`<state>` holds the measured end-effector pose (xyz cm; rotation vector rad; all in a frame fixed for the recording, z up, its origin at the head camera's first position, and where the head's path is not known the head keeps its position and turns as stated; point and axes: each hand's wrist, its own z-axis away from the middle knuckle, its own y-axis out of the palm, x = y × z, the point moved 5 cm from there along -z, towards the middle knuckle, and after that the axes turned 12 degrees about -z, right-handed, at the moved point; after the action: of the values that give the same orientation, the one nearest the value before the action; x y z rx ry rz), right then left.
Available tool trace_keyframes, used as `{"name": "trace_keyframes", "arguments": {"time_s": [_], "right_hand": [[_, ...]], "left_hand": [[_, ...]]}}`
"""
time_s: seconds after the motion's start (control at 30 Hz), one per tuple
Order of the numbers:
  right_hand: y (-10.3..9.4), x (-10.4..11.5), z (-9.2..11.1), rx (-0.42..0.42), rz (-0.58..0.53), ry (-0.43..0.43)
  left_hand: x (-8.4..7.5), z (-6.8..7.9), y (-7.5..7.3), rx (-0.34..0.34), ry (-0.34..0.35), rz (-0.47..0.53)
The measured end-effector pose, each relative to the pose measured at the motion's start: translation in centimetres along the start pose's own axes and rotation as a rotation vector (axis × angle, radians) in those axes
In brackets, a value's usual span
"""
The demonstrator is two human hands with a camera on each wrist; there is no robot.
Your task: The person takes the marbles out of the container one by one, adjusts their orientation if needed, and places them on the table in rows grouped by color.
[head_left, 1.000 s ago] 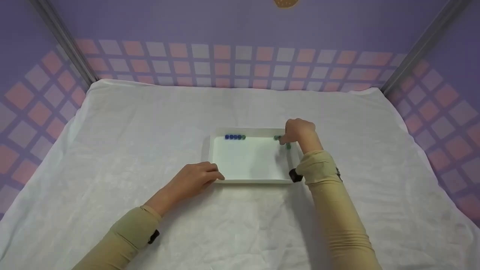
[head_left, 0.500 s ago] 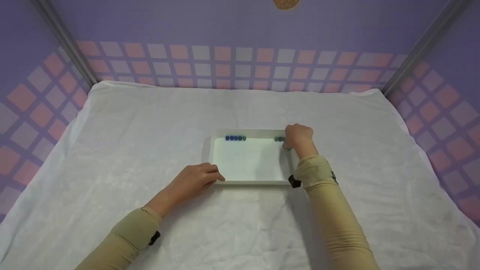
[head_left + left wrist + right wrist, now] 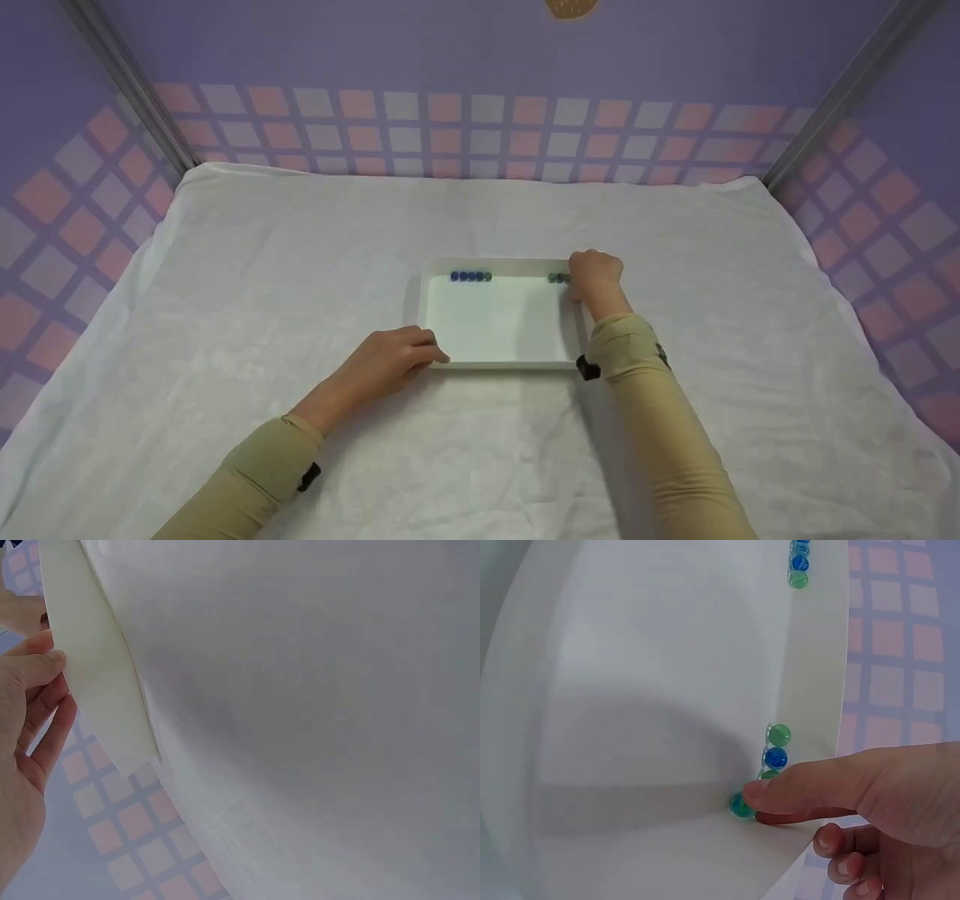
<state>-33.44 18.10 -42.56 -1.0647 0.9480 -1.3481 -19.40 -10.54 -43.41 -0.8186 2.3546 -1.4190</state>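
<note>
Purple walls (image 3: 360,45) with a band of pink and pale squares rise on the far, left and right sides, and a broad white cloth (image 3: 300,225) lies spread between them, a little rumpled toward the near side. Grey posts (image 3: 124,82) stand in the far left and far right corners. From the near side a person in khaki sleeves (image 3: 675,427) reaches in over a shallow white tray (image 3: 495,322), which sits flat in the middle of the cloth.

The left hand (image 3: 390,356) pinches the tray's rim at its near left corner. The right hand (image 3: 595,274) is at the far right corner, its thumb and forefinger down inside the tray and the other fingers curled outside it.

Smallest of all are the marbles. Four blue marbles (image 3: 471,277) and a green marble (image 3: 487,277) at their right end touch in a line along the far wall, left of centre. Well apart, toward the far right corner, runs a row of green, blue and green marbles (image 3: 775,758). Just nearer, a blue-green marble (image 3: 739,805) touches the right thumb; whether the fingers are gripping it, I can't tell.
</note>
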Motion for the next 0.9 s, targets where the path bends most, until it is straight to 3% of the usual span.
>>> {"name": "trace_keyframes", "arguments": {"time_s": [0.23, 0.9], "right_hand": [[0.64, -0.12, -0.19, -0.07, -0.028, 0.014], [0.46, 0.27, 0.07, -0.09, 0.011, 0.018]], "left_hand": [[-0.03, 0.06, 0.12, 0.011, 0.002, -0.006], [-0.06, 0.05, 0.01, 0.021, -0.003, -0.029]]}}
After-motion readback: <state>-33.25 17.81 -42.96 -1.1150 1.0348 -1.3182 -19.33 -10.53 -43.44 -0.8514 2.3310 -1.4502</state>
